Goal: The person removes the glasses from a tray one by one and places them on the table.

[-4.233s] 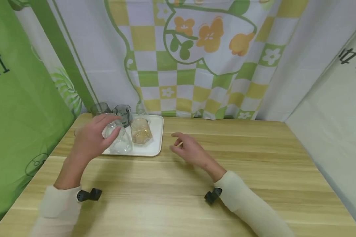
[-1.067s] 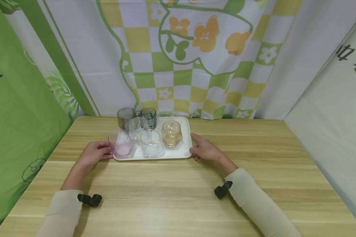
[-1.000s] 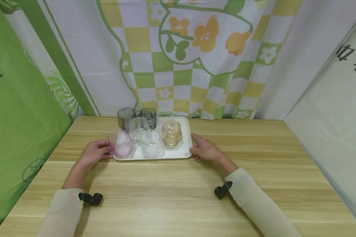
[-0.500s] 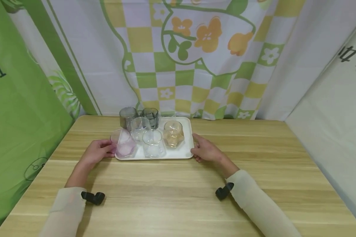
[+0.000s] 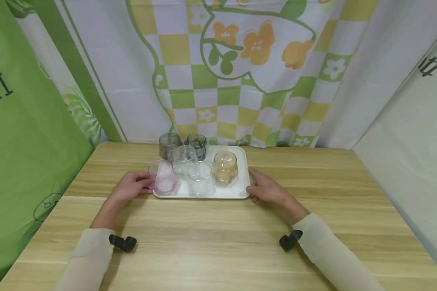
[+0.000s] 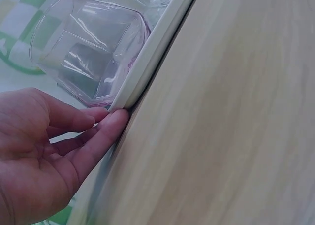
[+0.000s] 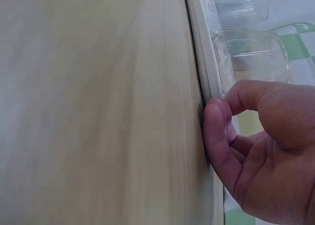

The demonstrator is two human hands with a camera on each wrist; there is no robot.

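A shallow white tray, smooth and rectangular with rounded corners, is set near the back of the wood-grained surface. On it are grouped a pink-tinted glass with a six-sided base at the front left corner, a clear front glass beside it, a clear rear glass behind, a smoky grey glass and a dark faceted glass at the back left, and an amber glass toward the right. The tray's ends are gripped by the bent fingers of the left hand and the right hand. In the left wrist view, fingertips pressed to the rim and the pink glass's flat facets are shown closely; in the right wrist view, curled fingers partly hidden from above are revealed. Whether the tray is lifted cannot be told. Beyond, a checked, flower-printed curtain is hung.
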